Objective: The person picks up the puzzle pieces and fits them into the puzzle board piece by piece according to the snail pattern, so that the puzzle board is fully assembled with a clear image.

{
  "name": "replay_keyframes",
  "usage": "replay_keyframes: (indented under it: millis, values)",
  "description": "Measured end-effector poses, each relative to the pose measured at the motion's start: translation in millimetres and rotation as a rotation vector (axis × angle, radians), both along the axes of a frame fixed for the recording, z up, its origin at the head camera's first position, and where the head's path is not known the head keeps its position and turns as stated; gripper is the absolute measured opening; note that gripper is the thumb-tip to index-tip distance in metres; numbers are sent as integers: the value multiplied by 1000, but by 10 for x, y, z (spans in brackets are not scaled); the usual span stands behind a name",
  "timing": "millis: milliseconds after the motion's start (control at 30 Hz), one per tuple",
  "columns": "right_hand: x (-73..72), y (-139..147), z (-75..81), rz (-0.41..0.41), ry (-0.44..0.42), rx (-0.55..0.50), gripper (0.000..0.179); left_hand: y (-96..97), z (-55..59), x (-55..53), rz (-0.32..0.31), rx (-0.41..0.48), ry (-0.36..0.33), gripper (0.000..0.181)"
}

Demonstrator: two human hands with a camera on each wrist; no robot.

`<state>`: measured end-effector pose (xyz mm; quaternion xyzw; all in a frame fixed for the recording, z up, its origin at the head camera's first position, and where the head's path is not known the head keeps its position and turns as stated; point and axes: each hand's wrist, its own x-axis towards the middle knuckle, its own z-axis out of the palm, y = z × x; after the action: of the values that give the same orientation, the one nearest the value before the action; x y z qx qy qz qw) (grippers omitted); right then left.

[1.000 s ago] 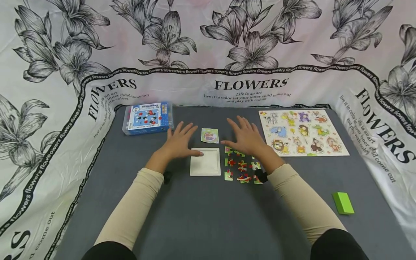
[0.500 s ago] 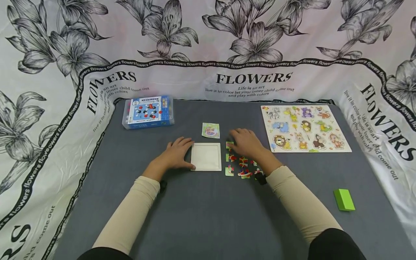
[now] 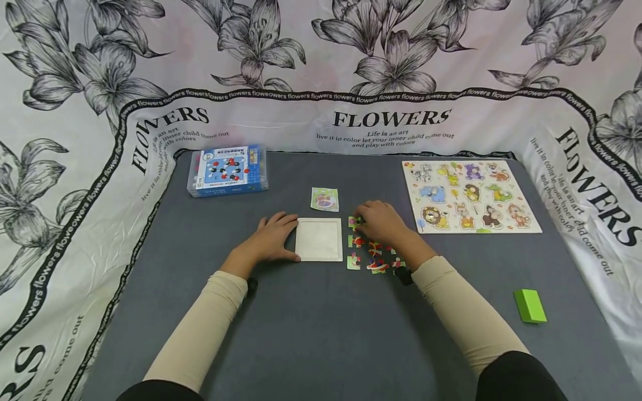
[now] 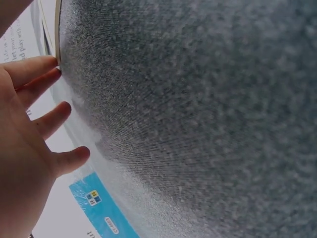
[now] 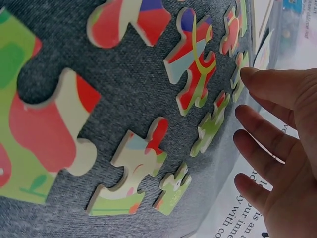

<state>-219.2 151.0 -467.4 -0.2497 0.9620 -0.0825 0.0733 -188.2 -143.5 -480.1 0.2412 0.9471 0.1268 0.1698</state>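
Note:
A white square puzzle tray (image 3: 319, 239) lies mid-table. My left hand (image 3: 271, 236) rests along its left side, fingers spread, thumb by the near corner and fingertips at the far one; the left wrist view shows fingertips touching the tray's edge (image 4: 57, 29). Right of the tray, several jigsaw pieces (image 3: 375, 262) lie in rough rows. My right hand (image 3: 383, 224) reaches over the far row. Its thumb and index finger pinch the far-left green puzzle piece (image 3: 352, 224), while the other fingers (image 5: 257, 146) stay loosely bent. Some pieces are hidden under this hand.
Behind the tray lies a small green picture card (image 3: 324, 199). A blue boxed set (image 3: 228, 170) stands at the back left, an animal picture board (image 3: 501, 209) at the back right. On the right sits a green block (image 3: 530, 306). Flowered cloth (image 3: 281, 128) borders the table.
Both hands have come down from above the table. The left hand now touches the tray's left side, and the right hand has lowered to the far-left puzzle piece. The view has shifted slightly.

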Motion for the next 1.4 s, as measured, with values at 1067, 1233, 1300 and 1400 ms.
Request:
replay_keyframes:
  millis: [1067,1233,1300,1400]
  values:
    - [-7,-505,50,153,81,11,25,40,37,-53,-28,-18,-70,90]
    - [5,-724,-35,220,121,-5,23,28,37,-53,-20,-16,-87,89]
    - [5,-785,-84,234,131,-22,22,20,25,-53,-19,-15,-86,89]
    - [9,-859,-128,241,139,-34,21,9,7,-55,-14,-14,-82,89]
